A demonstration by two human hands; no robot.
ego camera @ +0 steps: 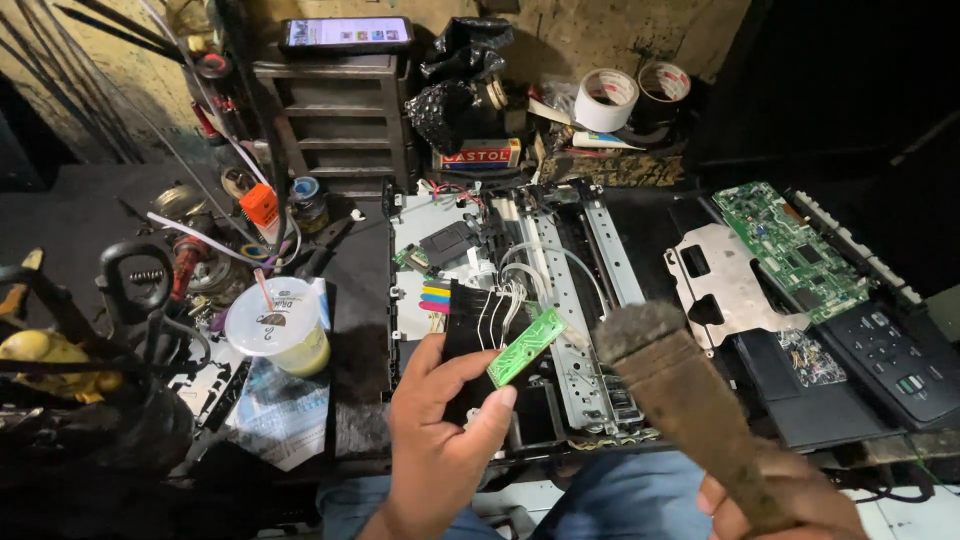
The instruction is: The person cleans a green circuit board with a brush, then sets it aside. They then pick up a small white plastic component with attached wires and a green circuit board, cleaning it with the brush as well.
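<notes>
**Small board held up, brush beside it**

Left hand, lower centre of frame: fingers pinch a small green board by its lower left end, thumb on one face, fingertips on the other. The board sits tilted, long face up toward the camera, likely so the surface is open to the bristles. It hangs above the opened printer, not touching it.

Right hand, lower right corner: fingers wrapped tight round the handle of a worn brush. Grey bristle head points up-left, just beside the board's right end. Contact between them: can't tell.

Printer lies mid-frame, cover off, metal rails and white wires exposed. Right of it, a loose metal plate and a bigger green mainboard, laid flat, well apart from the brush. Black keypad panel at far right.

Bench is dark, grimy, cluttered. Plastic cup with lid and straw at left, tape rolls at upper centre-right, phone on a small drawer unit at the top. Wall behind is stained, light is dim.
</notes>
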